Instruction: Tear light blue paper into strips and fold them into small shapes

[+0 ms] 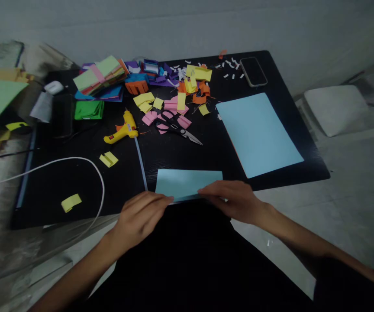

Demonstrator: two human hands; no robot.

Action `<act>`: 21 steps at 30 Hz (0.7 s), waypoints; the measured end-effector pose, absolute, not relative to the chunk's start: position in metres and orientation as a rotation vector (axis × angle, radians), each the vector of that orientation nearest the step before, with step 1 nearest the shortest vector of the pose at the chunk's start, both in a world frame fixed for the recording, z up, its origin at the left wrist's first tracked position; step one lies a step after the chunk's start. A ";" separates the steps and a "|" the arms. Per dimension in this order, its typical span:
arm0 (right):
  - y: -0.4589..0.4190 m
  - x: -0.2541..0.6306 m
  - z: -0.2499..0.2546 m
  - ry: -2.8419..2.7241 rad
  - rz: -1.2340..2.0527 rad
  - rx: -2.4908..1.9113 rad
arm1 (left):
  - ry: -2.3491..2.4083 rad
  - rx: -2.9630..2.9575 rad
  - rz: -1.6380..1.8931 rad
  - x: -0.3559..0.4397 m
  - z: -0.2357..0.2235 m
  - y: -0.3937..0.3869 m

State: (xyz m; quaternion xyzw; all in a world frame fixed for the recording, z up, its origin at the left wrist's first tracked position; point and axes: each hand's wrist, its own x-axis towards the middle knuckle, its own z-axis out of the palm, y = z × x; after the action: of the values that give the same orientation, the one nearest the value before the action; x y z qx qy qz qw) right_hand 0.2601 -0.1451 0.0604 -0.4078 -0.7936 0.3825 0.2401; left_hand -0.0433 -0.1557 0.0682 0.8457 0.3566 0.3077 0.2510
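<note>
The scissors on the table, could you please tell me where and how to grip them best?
Take the scissors by their black handles, perhaps from the left: these lie on that side, while the bare blades point away, to the right.

The left hand (143,214) holds the paper (187,184) at 8 o'clock, the right hand (237,197) at 4. Around it, scissors (182,131) lie at 12, a glue gun (127,128) at 10, a big sheet (260,135) at 2.

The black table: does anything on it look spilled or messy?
Yes, white paper bits are strewn along the far side of the table, some near the phone. They look spilled, unlike the big blue sheet.
</note>
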 end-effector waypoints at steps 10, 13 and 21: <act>-0.071 0.263 0.086 -1.822 1.176 -1.437 | 1.294 1.903 0.759 -0.040 0.080 -0.085; -0.053 0.262 0.064 -1.900 1.142 -1.494 | 1.276 1.972 0.675 -0.036 0.058 -0.068; -0.029 0.253 0.028 -2.060 0.924 -1.457 | 1.326 2.127 0.629 -0.030 0.032 -0.043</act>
State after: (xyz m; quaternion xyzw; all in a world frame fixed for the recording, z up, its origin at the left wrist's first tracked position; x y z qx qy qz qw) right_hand 0.2531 -0.0295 0.0282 -0.5284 -0.7468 0.3350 0.2253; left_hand -0.0301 -0.0427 0.0315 0.7912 0.4934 0.2339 0.2752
